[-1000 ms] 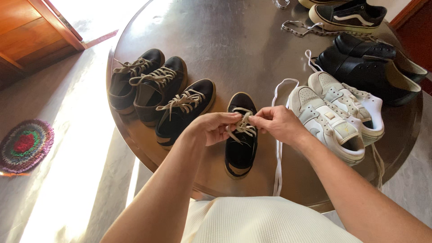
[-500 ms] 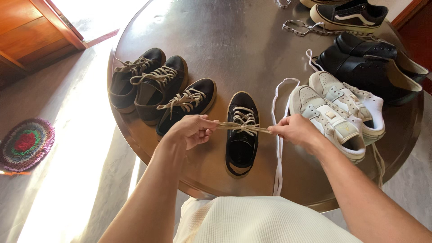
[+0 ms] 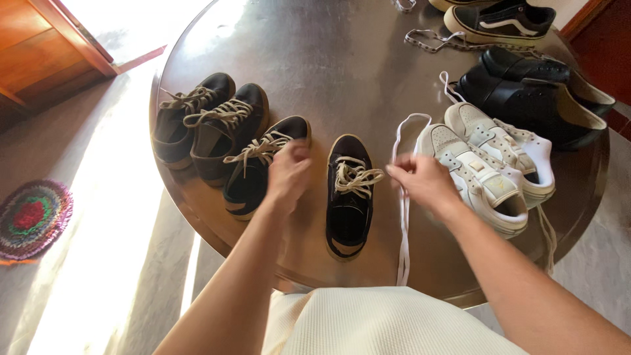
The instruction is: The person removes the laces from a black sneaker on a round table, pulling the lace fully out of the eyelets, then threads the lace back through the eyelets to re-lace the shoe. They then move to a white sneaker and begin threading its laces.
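Observation:
A black low sneaker [image 3: 348,210] with cream laces tied in a bow stands near the front edge of the round metal table [image 3: 342,59]. My left hand [image 3: 288,174] hovers just left of it, fingers loosely curled and holding nothing, over the neighbouring black sneaker [image 3: 253,177]. My right hand [image 3: 420,181] is just right of the bow, fingertips close to the lace ends and over a loose white lace [image 3: 402,243], with nothing gripped. A pair of white sneakers [image 3: 486,164] lies right beside that hand.
Two dark brown-and-black sneakers [image 3: 204,125] stand at the table's left. Black leather shoes [image 3: 532,92] and a black sneaker with a white stripe [image 3: 506,16] sit at the far right, with a chain [image 3: 447,43] nearby. A round colourful rug [image 3: 29,217] lies on the floor.
Both hands were pulling the cream laces tight and have let go. The hands moved apart and the bow now rests on the shoe.

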